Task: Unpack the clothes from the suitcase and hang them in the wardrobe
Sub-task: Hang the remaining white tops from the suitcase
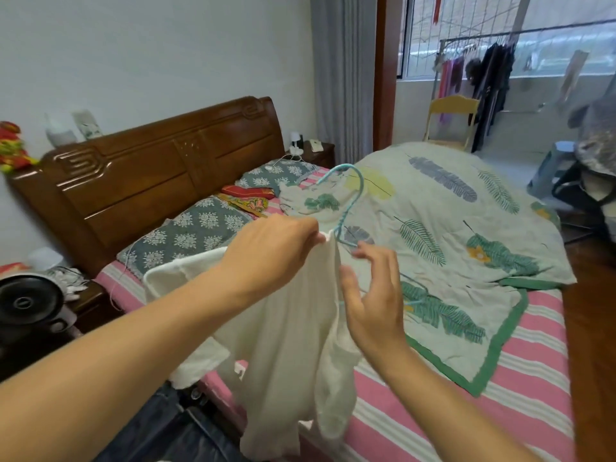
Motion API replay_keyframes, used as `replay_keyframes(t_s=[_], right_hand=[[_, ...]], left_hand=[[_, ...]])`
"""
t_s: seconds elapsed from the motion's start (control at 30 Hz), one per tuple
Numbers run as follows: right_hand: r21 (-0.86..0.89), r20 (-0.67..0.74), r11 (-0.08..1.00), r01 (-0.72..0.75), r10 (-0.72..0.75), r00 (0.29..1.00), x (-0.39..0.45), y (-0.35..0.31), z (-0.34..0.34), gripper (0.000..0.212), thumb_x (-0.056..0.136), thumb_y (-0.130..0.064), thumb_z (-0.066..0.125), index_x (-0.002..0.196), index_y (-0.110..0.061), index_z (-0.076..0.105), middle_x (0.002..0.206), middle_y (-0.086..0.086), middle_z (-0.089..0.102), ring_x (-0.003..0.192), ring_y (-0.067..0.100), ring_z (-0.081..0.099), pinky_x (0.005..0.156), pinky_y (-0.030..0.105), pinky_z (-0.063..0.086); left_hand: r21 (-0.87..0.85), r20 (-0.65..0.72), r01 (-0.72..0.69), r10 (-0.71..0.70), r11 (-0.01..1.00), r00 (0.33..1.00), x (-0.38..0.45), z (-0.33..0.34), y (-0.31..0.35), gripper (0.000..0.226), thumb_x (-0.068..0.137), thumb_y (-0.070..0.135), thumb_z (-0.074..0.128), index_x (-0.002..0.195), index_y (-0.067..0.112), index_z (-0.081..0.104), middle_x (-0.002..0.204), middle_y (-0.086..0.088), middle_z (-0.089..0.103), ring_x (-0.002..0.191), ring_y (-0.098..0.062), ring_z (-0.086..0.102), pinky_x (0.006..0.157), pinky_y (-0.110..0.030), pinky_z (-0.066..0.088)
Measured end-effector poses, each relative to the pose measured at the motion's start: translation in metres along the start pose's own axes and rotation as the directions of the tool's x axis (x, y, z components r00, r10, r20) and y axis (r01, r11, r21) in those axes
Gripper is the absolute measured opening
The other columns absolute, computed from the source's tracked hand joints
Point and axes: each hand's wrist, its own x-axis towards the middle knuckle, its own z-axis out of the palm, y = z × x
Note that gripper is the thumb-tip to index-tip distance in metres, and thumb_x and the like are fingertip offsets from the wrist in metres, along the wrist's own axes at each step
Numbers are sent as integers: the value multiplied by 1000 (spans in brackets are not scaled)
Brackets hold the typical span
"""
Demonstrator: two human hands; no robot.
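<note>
1. Both bare forearms reach forward above the bed (520,388), which has a pink striped sheet.
2. Left hand (266,253) pinches the top edge of a soft white garment (290,345); its grip is pressed together on the cloth.
3. Right hand (373,295) is spread, fingers relaxed, just beside the thin blue wire hanger (346,208).
4. Garment hangs in loose, crumpled folds above the bed edge.
5. Leaf-printed quilt (450,228) lies behind.

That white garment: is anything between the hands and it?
No. The left hand already pinches the white garment at its top by the blue hanger. The right hand is open beside it, with nothing between. The wardrobe is not in view.
</note>
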Motion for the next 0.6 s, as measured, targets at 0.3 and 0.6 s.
replay_keyframes(t_s=[0.3,0.6], right_hand=[[-151,583,988,-19,105,806,-42,58,32,20,90,-14,61,104,-27,69,100,-12,70,100,9,59,121,51,18],[-203,601,714,671,-450,661,84,79,-24,35,68,21,52,85,-6,67,87,8,65,75,31,59,62,40,53]], left_hand=[[-321,-61,379,-419,868,906,-22,-26,-61,22,100,40,58,99,27,76,92,4,75,92,-20,67,81,-37,52],[-62,17,18,-17,998,1000,-124,-14,-141,34,100,52,47,106,27,69,84,3,75,72,-24,72,55,-31,53]])
